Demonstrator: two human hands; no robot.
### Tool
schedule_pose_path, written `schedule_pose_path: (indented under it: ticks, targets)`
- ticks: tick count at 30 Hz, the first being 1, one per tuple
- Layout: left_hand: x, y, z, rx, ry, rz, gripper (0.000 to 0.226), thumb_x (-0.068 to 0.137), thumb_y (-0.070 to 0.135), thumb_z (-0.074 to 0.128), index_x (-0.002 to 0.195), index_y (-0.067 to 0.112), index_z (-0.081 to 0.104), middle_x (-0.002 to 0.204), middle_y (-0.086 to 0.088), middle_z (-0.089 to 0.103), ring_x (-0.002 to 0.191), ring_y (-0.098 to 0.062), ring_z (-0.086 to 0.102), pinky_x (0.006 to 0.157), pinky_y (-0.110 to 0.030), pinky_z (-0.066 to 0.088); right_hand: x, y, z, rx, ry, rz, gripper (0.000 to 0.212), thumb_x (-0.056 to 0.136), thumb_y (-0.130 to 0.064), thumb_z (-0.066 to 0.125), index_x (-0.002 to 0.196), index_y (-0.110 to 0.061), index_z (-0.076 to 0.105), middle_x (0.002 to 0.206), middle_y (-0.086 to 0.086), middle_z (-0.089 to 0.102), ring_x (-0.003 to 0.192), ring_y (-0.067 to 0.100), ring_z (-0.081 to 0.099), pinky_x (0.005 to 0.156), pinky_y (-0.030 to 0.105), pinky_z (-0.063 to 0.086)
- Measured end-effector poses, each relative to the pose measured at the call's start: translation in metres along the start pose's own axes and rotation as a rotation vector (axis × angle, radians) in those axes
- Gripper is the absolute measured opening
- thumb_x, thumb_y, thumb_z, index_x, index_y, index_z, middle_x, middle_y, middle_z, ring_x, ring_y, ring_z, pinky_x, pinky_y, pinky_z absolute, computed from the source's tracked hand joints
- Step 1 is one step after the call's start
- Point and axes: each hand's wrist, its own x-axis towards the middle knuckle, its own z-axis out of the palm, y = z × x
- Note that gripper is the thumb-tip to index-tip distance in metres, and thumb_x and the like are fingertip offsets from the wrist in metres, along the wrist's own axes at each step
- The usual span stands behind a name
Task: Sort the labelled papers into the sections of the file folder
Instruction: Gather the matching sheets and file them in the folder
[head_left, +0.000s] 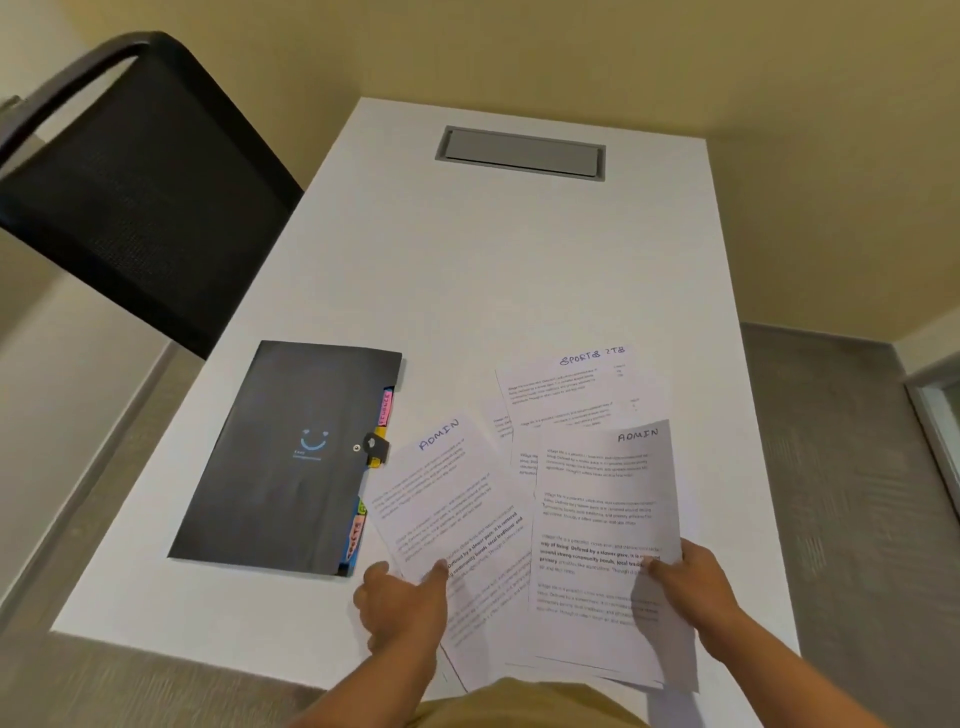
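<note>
A black file folder (291, 452) lies closed on the white table, its snap strap fastened and coloured index tabs (385, 408) sticking out of its right edge. To its right, several printed papers are fanned out. My left hand (402, 605) pinches a sheet headed ADMIN (447, 483), thumb on top near its lower edge. My right hand (693, 584) grips another ADMIN sheet (602, 499) at its right edge. Behind them lies a sheet headed SPORTS (571, 382), partly covered. More sheets are hidden beneath these.
The white table (467, 270) has a grey cable hatch (522, 152) at its far end. A black mesh chair (140, 192) stands at the table's left side, behind the folder. Grey carpet lies to the right.
</note>
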Motion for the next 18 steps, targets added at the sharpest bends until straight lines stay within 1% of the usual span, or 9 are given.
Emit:
schedule_pose_path:
  ticks: [2, 4, 5, 7, 9, 11, 13, 16, 18]
  targets:
    - [0.006, -0.001, 0.009, -0.061, -0.007, -0.067, 0.083, 0.070, 0.037, 0.084, 0.134, 0.005, 0.041, 0.130, -0.016, 0.043, 0.109, -0.037, 0.053, 0.087, -0.049, 0.051, -0.001, -0.001, 0.004, -0.017, -0.021, -0.004, 0.013, 0.092, -0.010, 0.061, 0.090, -0.022, 0.065, 0.094, 0.004, 0.071, 0.081, 0.023, 0.068, 0.065, 0.034, 0.053]
    - [0.012, 0.001, 0.016, -0.020, 0.005, -0.073, 0.086, 0.065, 0.040, 0.087, 0.129, 0.006, 0.042, 0.125, -0.015, 0.043, 0.101, -0.038, 0.057, 0.084, -0.053, 0.053, -0.002, 0.000, 0.007, -0.052, -0.046, -0.020, 0.011, 0.092, -0.012, 0.063, 0.091, -0.023, 0.066, 0.093, 0.001, 0.072, 0.082, 0.022, 0.068, 0.067, 0.035, 0.055]
    - [0.014, 0.001, 0.019, -0.003, 0.007, -0.064, 0.086, 0.063, 0.038, 0.088, 0.128, 0.006, 0.041, 0.125, -0.015, 0.042, 0.098, -0.038, 0.058, 0.083, -0.055, 0.054, -0.003, -0.001, 0.008, -0.072, -0.061, -0.032, 0.011, 0.092, -0.012, 0.063, 0.093, -0.022, 0.067, 0.093, 0.001, 0.072, 0.081, 0.020, 0.069, 0.066, 0.033, 0.055]
    - [0.018, 0.001, 0.021, -0.031, -0.003, -0.051, 0.081, 0.067, 0.023, 0.088, 0.130, 0.007, 0.039, 0.126, -0.015, 0.043, 0.097, -0.037, 0.058, 0.083, -0.053, 0.054, -0.004, 0.000, 0.010, -0.104, -0.090, -0.043, 0.013, 0.092, -0.011, 0.062, 0.097, -0.021, 0.068, 0.094, 0.001, 0.073, 0.081, 0.018, 0.069, 0.064, 0.030, 0.053]
    - [0.022, -0.005, 0.020, -0.074, -0.030, -0.031, 0.067, 0.074, 0.013, 0.082, 0.129, 0.009, 0.043, 0.122, -0.012, 0.052, 0.096, -0.032, 0.059, 0.085, -0.046, 0.054, -0.003, 0.003, 0.012, -0.137, -0.107, -0.049, 0.014, 0.091, -0.012, 0.061, 0.099, -0.020, 0.070, 0.094, 0.000, 0.074, 0.083, 0.020, 0.070, 0.069, 0.034, 0.056]
    - [0.023, -0.011, 0.018, -0.062, -0.043, -0.022, 0.041, 0.083, 0.013, 0.073, 0.118, 0.013, 0.052, 0.109, -0.007, 0.060, 0.089, -0.025, 0.056, 0.081, -0.038, 0.052, -0.002, 0.006, 0.013, -0.170, -0.108, -0.060, 0.017, 0.090, -0.014, 0.061, 0.101, -0.021, 0.071, 0.095, -0.001, 0.074, 0.086, 0.021, 0.070, 0.075, 0.037, 0.058]
    - [0.022, -0.014, 0.017, -0.053, -0.042, 0.002, 0.029, 0.086, 0.017, 0.071, 0.111, 0.016, 0.056, 0.110, -0.007, 0.063, 0.090, -0.024, 0.057, 0.081, -0.038, 0.053, -0.004, 0.006, 0.013, -0.198, -0.111, -0.089, 0.016, 0.091, -0.015, 0.060, 0.098, -0.025, 0.070, 0.094, -0.003, 0.074, 0.086, 0.020, 0.069, 0.072, 0.035, 0.056]
    - [0.018, -0.011, 0.015, -0.103, -0.005, 0.029, 0.051, 0.079, 0.026, 0.078, 0.122, 0.016, 0.052, 0.124, -0.008, 0.056, 0.098, -0.027, 0.060, 0.082, -0.044, 0.056, -0.008, 0.006, 0.012, -0.266, -0.097, -0.175, 0.019, 0.091, -0.012, 0.060, 0.090, -0.030, 0.067, 0.089, -0.006, 0.072, 0.083, 0.018, 0.068, 0.069, 0.033, 0.054]
    - [0.018, -0.006, 0.015, -0.130, 0.038, 0.032, 0.066, 0.074, 0.029, 0.083, 0.128, 0.016, 0.048, 0.126, -0.008, 0.049, 0.096, -0.029, 0.061, 0.080, -0.049, 0.058, -0.010, 0.007, 0.011, -0.314, -0.075, -0.234, 0.021, 0.091, -0.012, 0.060, 0.088, -0.032, 0.067, 0.086, -0.009, 0.072, 0.080, 0.015, 0.068, 0.070, 0.036, 0.056]
